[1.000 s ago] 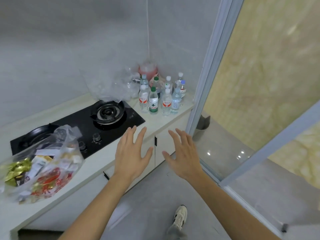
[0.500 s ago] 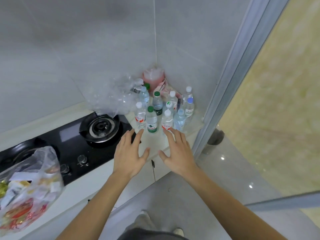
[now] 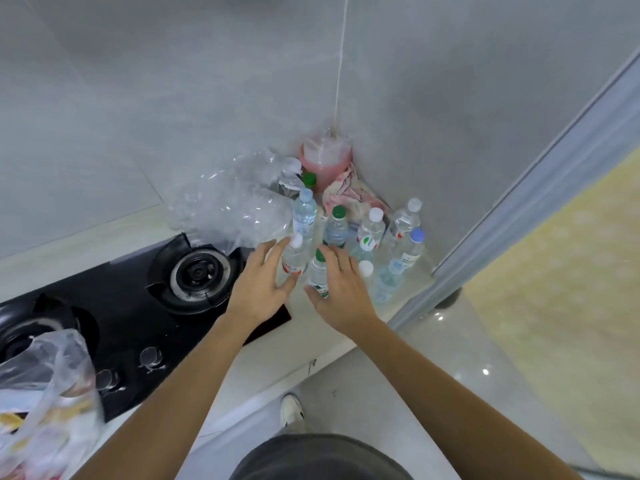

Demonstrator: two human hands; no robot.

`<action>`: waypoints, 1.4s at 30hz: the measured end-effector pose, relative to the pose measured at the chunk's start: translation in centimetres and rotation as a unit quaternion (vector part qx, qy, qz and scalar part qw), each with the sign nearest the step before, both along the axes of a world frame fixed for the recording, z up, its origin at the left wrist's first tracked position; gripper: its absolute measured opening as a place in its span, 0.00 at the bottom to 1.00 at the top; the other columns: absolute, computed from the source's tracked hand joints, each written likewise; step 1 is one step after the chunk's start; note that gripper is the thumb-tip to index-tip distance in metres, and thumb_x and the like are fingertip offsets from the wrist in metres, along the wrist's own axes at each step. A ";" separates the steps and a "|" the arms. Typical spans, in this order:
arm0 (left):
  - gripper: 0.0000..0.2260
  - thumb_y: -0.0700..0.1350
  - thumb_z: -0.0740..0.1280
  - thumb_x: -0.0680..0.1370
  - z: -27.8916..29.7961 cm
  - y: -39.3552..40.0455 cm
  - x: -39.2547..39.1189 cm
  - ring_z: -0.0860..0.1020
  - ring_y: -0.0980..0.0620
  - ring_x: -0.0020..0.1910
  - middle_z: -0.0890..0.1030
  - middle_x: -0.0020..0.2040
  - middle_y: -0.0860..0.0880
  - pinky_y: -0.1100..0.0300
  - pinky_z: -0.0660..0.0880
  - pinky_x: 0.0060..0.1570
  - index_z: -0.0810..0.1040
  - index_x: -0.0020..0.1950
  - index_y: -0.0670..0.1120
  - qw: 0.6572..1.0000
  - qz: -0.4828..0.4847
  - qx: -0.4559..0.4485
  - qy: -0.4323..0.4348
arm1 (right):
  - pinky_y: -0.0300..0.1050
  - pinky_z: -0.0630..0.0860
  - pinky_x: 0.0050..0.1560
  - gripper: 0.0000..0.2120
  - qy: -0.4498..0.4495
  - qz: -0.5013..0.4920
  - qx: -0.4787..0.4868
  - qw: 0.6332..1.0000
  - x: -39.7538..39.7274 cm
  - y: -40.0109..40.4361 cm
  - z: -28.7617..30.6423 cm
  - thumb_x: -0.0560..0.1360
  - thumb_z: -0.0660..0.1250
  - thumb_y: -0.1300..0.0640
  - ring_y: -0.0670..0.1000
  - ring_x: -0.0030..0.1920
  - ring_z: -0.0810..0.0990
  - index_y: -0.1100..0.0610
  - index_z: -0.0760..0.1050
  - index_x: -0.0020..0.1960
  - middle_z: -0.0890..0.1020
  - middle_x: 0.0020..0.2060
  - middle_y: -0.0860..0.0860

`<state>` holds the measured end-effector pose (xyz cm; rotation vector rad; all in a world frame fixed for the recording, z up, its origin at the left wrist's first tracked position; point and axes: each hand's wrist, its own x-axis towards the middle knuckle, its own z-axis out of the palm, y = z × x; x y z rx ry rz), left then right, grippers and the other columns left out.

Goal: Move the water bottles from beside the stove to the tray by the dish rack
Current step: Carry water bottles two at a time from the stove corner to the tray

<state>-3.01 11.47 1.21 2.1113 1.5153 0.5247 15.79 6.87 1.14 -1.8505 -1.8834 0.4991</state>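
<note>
Several clear water bottles stand in the counter corner, right of the black gas stove [image 3: 194,271]. My left hand [image 3: 258,285] reaches the front bottle with a white cap and red label [image 3: 294,264]; that bottle sits between its spread thumb and straight fingers. My right hand [image 3: 343,289] is at the green-capped, green-labelled bottle [image 3: 318,279], thumb in front and fingers behind it. Neither hand has closed. Behind them stand more bottles: a blue-capped one [image 3: 304,213], another with a green cap [image 3: 336,225] and a white-capped one [image 3: 370,233]. No tray or dish rack is in view.
A crumpled clear plastic bag [image 3: 228,206] lies behind the burner, touching the bottles. A pink container [image 3: 325,161] and a cloth fill the corner. A bag of snacks [image 3: 45,393] sits on the stove's left. A sliding door frame [image 3: 519,195] borders the counter [image 3: 311,337] on the right.
I have stepped closer to the counter. Both hands moved forward from its front edge to the two front bottles, which now sit between thumbs and fingers.
</note>
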 end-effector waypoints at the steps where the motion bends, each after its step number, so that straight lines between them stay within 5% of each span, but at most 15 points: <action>1: 0.31 0.55 0.70 0.81 -0.2 1.2 -0.1 0.70 0.47 0.74 0.68 0.76 0.51 0.43 0.77 0.65 0.61 0.82 0.56 1.000 -0.015 -0.012 -0.008 | 0.56 0.68 0.75 0.36 0.000 -0.007 -0.011 1.000 -0.3 1.1 -0.2 0.77 0.74 0.49 0.58 0.74 0.67 0.56 0.61 0.79 0.67 0.75 0.55; 6: 0.30 0.52 0.70 0.81 -0.9 5.6 0.7 0.76 0.47 0.67 0.73 0.71 0.49 0.52 0.75 0.57 0.63 0.81 0.54 0.997 -0.053 -0.054 0.003 | 0.57 0.69 0.73 0.31 0.018 -0.017 -0.061 0.998 -1.4 4.4 -1.6 0.80 0.69 0.58 0.61 0.73 0.68 0.58 0.61 0.79 0.67 0.75 0.57; 11: 0.27 0.55 0.70 0.81 -2.1 7.5 1.4 0.78 0.46 0.62 0.77 0.65 0.51 0.44 0.79 0.57 0.66 0.78 0.56 0.996 -0.060 -0.073 0.001 | 0.55 0.73 0.64 0.26 0.018 -0.037 -0.111 0.993 -1.1 5.8 -2.4 0.84 0.63 0.60 0.62 0.69 0.73 0.58 0.61 0.79 0.70 0.74 0.58; 17: 0.11 0.53 0.70 0.81 -2.9 7.9 2.2 0.80 0.47 0.51 0.81 0.53 0.52 0.44 0.79 0.49 0.73 0.57 0.50 0.998 -0.024 -0.053 -0.026 | 0.56 0.75 0.51 0.11 -0.005 -0.038 -0.119 0.992 -0.7 6.5 -2.6 0.84 0.64 0.58 0.64 0.56 0.80 0.61 0.68 0.64 0.80 0.58 0.60; 22: 0.13 0.53 0.70 0.81 -2.1 6.6 1.8 0.80 0.43 0.47 0.79 0.47 0.52 0.52 0.70 0.41 0.74 0.57 0.46 0.999 0.017 -0.028 0.018 | 0.51 0.67 0.43 0.11 -0.028 0.024 -0.093 0.995 0.3 6.1 -1.9 0.84 0.65 0.59 0.64 0.51 0.81 0.62 0.69 0.62 0.81 0.53 0.60; 32: 0.15 0.58 0.68 0.82 1.1 -2.3 -0.8 0.78 0.47 0.43 0.80 0.48 0.53 0.51 0.71 0.39 0.73 0.59 0.49 0.986 0.161 0.021 0.037 | 0.49 0.67 0.42 0.11 -0.033 0.200 -0.043 0.978 1.2 3.1 -0.6 0.82 0.68 0.59 0.64 0.49 0.83 0.60 0.69 0.61 0.82 0.50 0.58; 39: 0.11 0.56 0.69 0.81 -0.6 -11.3 -1.7 0.76 0.48 0.40 0.76 0.42 0.56 0.50 0.73 0.39 0.73 0.57 0.51 0.957 0.289 -0.033 0.013 | 0.51 0.69 0.43 0.08 -0.005 0.322 -0.046 0.946 1.5 -0.6 -1.9 0.83 0.64 0.59 0.63 0.50 0.82 0.58 0.69 0.61 0.82 0.52 0.57; 42: 0.10 0.53 0.70 0.81 -1.8 -14.0 -1.8 0.80 0.47 0.45 0.81 0.49 0.54 0.47 0.78 0.44 0.72 0.57 0.54 0.946 0.320 -0.053 0.013 | 0.49 0.66 0.42 0.08 0.005 0.348 -0.051 0.936 1.1 -1.7 -2.3 0.84 0.64 0.57 0.64 0.49 0.81 0.58 0.69 0.60 0.82 0.50 0.57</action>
